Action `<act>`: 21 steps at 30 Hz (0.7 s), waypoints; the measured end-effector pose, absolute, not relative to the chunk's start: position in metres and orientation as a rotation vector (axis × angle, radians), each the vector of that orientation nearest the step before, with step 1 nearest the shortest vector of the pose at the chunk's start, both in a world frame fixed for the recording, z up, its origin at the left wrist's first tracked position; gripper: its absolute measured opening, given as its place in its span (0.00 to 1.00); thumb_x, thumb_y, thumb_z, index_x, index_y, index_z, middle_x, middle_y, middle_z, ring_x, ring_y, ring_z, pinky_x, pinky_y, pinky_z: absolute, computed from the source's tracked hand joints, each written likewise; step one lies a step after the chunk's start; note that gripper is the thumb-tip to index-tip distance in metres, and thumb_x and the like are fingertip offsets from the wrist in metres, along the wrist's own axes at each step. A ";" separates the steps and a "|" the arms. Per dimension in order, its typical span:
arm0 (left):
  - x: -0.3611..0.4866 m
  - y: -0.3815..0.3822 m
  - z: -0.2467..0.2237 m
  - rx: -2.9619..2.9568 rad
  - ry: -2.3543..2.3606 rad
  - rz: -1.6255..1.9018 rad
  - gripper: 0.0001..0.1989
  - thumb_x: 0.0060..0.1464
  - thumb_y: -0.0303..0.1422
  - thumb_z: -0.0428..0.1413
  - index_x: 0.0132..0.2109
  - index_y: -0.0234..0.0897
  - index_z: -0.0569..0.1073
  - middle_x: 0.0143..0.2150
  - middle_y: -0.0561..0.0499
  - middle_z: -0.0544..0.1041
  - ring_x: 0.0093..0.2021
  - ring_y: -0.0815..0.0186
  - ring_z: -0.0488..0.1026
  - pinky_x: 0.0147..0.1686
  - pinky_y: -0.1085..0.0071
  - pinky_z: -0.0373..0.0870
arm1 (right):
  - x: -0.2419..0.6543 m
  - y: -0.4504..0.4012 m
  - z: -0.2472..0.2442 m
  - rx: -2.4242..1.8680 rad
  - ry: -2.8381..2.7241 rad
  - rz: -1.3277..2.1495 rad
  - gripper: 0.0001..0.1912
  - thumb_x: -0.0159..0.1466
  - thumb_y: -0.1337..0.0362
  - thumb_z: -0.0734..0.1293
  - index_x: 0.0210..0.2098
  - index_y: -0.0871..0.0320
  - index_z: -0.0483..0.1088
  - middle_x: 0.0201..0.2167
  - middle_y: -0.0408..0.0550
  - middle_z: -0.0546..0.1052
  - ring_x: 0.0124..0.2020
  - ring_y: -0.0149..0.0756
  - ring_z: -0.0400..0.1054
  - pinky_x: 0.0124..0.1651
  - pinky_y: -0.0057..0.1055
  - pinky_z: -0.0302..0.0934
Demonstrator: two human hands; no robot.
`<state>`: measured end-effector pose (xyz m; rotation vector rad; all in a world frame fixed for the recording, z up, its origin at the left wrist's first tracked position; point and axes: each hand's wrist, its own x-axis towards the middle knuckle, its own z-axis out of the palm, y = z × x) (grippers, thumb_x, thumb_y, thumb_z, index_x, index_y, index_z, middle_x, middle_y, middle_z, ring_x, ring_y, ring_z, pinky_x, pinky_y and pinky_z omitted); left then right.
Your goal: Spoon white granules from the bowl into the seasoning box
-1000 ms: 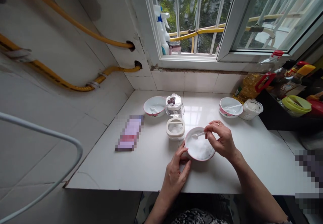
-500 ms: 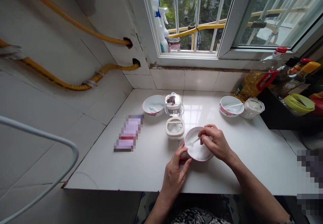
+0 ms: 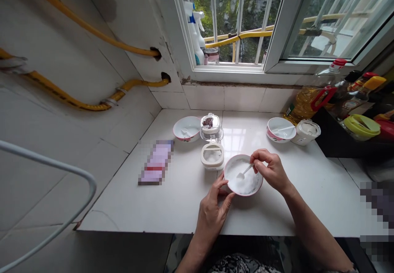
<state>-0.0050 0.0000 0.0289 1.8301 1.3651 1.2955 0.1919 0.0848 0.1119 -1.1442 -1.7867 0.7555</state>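
Left hand (image 3: 213, 209) steadies rim of bowl with white grains (image 3: 246, 185) on tabletop (image 3: 154, 211) beside open jar (image 3: 212, 157), right hand (image 3: 272, 171) pinches small white spoon (image 3: 245, 171) inside; quick stirring could fling grains over the rim.

Our right hand (image 3: 271, 171) has shifted toward the bowl's (image 3: 245, 194) right rim, bringing the spoon's (image 3: 246, 170) tip nearer its middle.
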 end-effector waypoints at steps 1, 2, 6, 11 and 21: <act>-0.005 0.000 0.029 1.837 1.362 1.306 0.13 0.66 0.38 0.53 0.54 0.40 0.68 0.63 0.37 0.72 0.33 0.68 0.82 0.38 0.71 0.81 | 0.192 0.084 0.113 -1.077 -1.875 0.681 0.10 0.56 0.70 0.60 0.24 0.54 0.70 0.17 0.41 0.71 0.28 0.37 0.67 0.38 0.35 0.63; -0.004 0.001 0.028 1.845 1.359 1.318 0.13 0.66 0.39 0.53 0.54 0.40 0.68 0.63 0.36 0.72 0.34 0.67 0.82 0.38 0.71 0.81 | 0.192 0.083 0.113 -1.003 -1.954 0.634 0.10 0.56 0.71 0.60 0.24 0.54 0.70 0.18 0.41 0.71 0.28 0.36 0.66 0.41 0.36 0.64; -0.003 0.001 0.025 1.869 1.377 1.359 0.13 0.67 0.39 0.53 0.55 0.40 0.67 0.62 0.37 0.73 0.37 0.67 0.82 0.39 0.70 0.81 | 0.188 0.080 0.112 -0.895 -2.058 0.655 0.11 0.56 0.73 0.59 0.23 0.53 0.68 0.19 0.40 0.71 0.27 0.34 0.64 0.43 0.36 0.64; -0.003 0.001 0.024 1.877 1.356 1.362 0.13 0.67 0.38 0.53 0.55 0.40 0.67 0.62 0.37 0.73 0.34 0.68 0.82 0.37 0.72 0.81 | 0.189 0.082 0.111 -1.166 -1.781 0.897 0.10 0.54 0.70 0.59 0.21 0.54 0.69 0.15 0.41 0.69 0.26 0.35 0.65 0.31 0.30 0.59; -0.003 0.000 0.025 1.901 1.385 1.342 0.14 0.67 0.40 0.52 0.55 0.40 0.67 0.62 0.35 0.72 0.31 0.69 0.81 0.35 0.72 0.80 | 0.191 0.092 0.109 -1.208 -1.320 1.253 0.07 0.51 0.63 0.63 0.21 0.57 0.71 0.11 0.39 0.68 0.18 0.30 0.58 0.27 0.30 0.52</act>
